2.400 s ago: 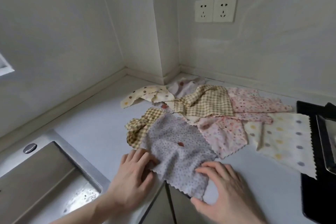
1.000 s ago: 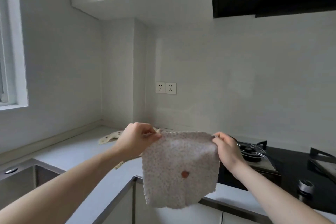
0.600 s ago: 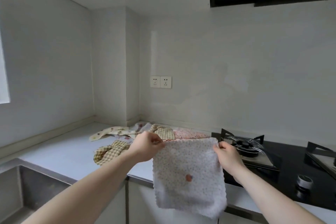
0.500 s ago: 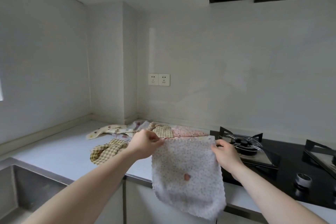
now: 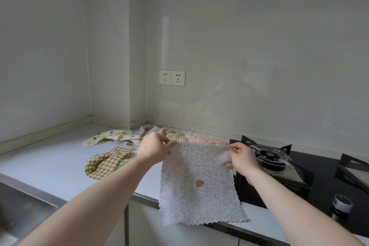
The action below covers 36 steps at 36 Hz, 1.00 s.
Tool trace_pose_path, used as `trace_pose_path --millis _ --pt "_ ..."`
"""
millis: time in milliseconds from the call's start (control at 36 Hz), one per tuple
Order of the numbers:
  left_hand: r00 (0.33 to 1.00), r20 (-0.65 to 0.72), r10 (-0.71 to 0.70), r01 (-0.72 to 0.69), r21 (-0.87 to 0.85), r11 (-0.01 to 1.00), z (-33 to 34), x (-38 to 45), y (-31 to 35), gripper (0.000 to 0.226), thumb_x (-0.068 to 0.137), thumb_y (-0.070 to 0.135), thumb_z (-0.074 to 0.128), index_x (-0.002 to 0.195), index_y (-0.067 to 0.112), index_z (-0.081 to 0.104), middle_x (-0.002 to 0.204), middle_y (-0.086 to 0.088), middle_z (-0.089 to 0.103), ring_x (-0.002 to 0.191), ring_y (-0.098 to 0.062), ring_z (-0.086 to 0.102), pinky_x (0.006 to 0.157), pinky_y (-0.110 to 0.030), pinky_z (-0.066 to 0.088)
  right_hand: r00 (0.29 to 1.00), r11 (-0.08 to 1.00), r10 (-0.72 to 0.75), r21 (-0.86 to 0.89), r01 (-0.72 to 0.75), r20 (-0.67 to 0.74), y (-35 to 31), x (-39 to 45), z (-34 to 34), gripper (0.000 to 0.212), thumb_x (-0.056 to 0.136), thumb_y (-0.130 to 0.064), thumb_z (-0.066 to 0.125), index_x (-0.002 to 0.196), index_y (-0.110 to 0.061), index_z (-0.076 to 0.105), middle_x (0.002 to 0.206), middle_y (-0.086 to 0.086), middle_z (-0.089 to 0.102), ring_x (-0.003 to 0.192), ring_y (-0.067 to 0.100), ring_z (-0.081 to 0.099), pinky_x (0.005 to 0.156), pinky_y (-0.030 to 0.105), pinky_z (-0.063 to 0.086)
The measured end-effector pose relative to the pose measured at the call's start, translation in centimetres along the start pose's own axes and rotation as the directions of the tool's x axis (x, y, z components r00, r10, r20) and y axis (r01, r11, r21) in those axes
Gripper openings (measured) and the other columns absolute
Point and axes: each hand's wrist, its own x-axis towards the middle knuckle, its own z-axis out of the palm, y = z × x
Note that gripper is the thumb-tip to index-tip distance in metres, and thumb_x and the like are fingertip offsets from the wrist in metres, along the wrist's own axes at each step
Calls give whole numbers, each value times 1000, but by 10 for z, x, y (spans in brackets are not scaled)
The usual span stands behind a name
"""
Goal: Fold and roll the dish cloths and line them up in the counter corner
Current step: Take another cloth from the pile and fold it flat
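The person holds one grey spotted cloth (image 5: 196, 183) up in the air above the front edge of the counter (image 5: 50, 163). The left hand (image 5: 154, 149) pinches its top left corner and the right hand (image 5: 242, 158) pinches the top right corner, fingers curled onto the fabric, so the cloth hangs flat between them with its zigzag lower edge free.

The likely trouble lies in how limp and thin the cloth looks. If either pinch loosens, that corner would drop and the cloth would swing sideways or slide off toward the floor, since most of it hangs past the counter edge. Laid down carelessly, it could crease or fold crooked, and a crooked fold would probably give a lopsided roll. The right side also hangs close to the gas stove (image 5: 273, 159), so a swing that way could drag the cloth over the burner grate.

The remaining cloths lie in a loose pile (image 5: 173, 138) near the counter corner, with a checked cloth (image 5: 108, 163) crumpled nearer the front and a cream spotted cloth (image 5: 111, 136) spread toward the left wall. These cover much of the corner where the rolls are meant to line up, so they probably need shifting first. A sink (image 5: 22, 207) sits at the left, and a double wall socket (image 5: 172, 78) is above the pile.
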Motion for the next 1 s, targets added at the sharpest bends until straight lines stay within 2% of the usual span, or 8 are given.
trace_pose_path --millis 111,222,306,417,556,722,806,1000 --pt "999 -15 38 -38 -30 999 6 4 -3 33 91 50 67 66 30 75 58 19 69 55 -2 67 60 -28 59 1000 1000 -8 4 8 -8 4 7 2 22 97 -2 47 95 -14 66 95 7 67 77 20 64 81 48 62" --pt "995 -13 103 -104 -64 993 8 2 -11 16 91 43 71 85 30 79 72 17 74 66 -1 70 67 -30 61 998 995 -54 -83 54 11 12 12 -4 25 91 -6 53 88 -24 69 93 -4 71 92 23 68 90 51 57" --pt "987 -19 157 -158 -75 985 9 -6 -16 13 90 37 73 91 27 81 77 17 74 70 3 68 69 -27 59 995 986 -101 -133 103 21 11 5 -10 24 90 -6 56 83 -24 69 94 -5 73 87 22 70 86 44 59" --pt "976 -7 219 -219 -15 976 7 -24 -23 10 91 35 71 95 30 80 85 20 73 79 4 65 71 -24 57 977 951 -201 -228 211 66 13 -13 -21 25 88 -3 60 78 -24 69 87 -5 74 79 12 67 66 17 47" --pt "954 26 300 -301 65 951 3 -51 -32 9 91 37 72 94 33 80 81 23 70 70 9 59 61 -13 45 945 884 -259 -346 315 199 26 -37 -34 25 87 -7 63 75 -28 68 84 -15 72 86 3 65 75 23 49" --pt "922 172 347 -373 158 914 -1 -79 -40 14 93 42 67 95 34 78 79 23 68 64 8 57 58 -5 38 915 798 -238 -471 376 327 36 -64 -46 27 86 -8 61 76 -32 68 87 -15 70 82 5 66 76 27 56" --pt "905 261 337 -393 205 897 -1 -88 -43 20 92 50 65 91 33 76 77 19 69 64 1 60 59 -15 48 902 763 -233 -507 401 363 44 -72 -49 26 84 -11 61 75 -34 68 89 -18 68 84 2 63 79 29 56" --pt "864 444 239 -379 257 889 -6 -100 -40 25 87 53 65 98 34 76 80 20 64 71 0 58 59 -13 41 882 746 -206 -515 422 425 62 -86 -49 18 83 -19 62 74 -34 66 97 -24 62 103 -4 55 91 23 48"
